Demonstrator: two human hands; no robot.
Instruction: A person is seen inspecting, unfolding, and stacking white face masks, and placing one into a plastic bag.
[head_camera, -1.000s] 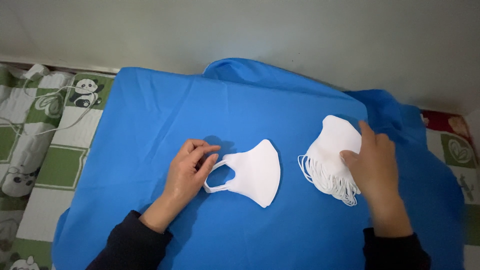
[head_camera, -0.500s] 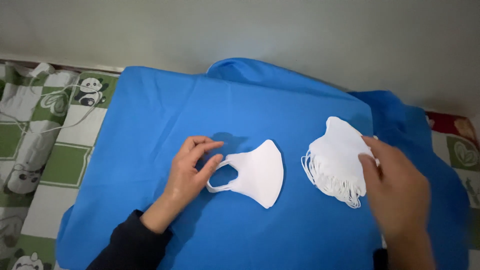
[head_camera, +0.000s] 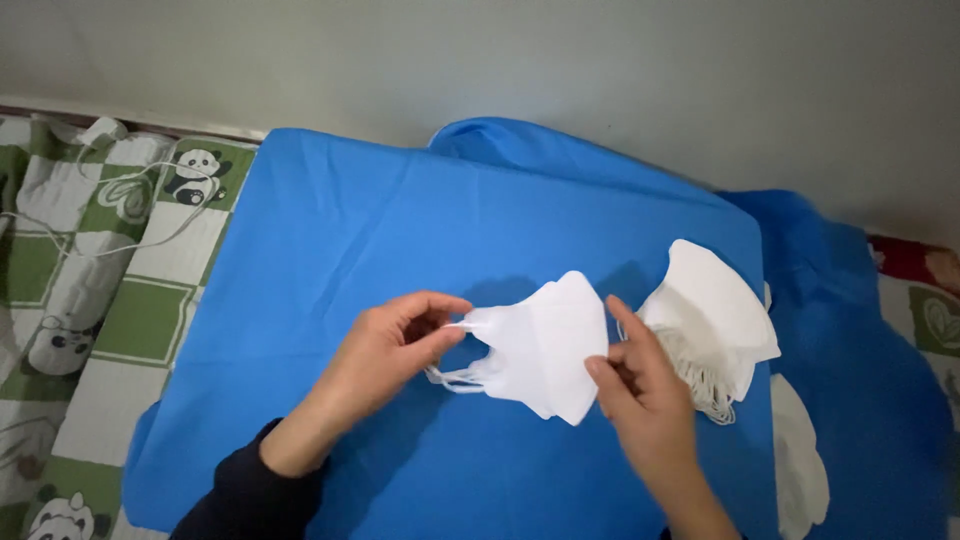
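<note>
Both hands hold a single white face mask (head_camera: 540, 345) just above the middle of a blue cloth (head_camera: 380, 240) that covers the tabletop. The left hand (head_camera: 395, 345) pinches the mask's left edge, where the ear loops gather, its fingers (head_camera: 440, 305) closed on the fabric with the thumb underneath. The right hand (head_camera: 640, 385) grips the mask's right edge, thumb and forefinger closed on it, the remaining fingers curled behind. The mask appears folded in half, its pointed end towards the top and its ear loops hanging loose at the lower left. Just beside the right hand, on the cloth, lies a stack of white masks (head_camera: 715, 310) with a bundle of ear loops trailing at its lower edge; the stack is close to the held mask, but whether they touch cannot be told. Another white piece (head_camera: 800, 465) lies at the cloth's right edge, below the stack. A dark sleeve (head_camera: 245, 495) covers the left forearm. To the left of the cloth, a green and white checked panda-print sheet (head_camera: 90, 300) shows, with a thin white cord (head_camera: 150, 235) lying across it.
</note>
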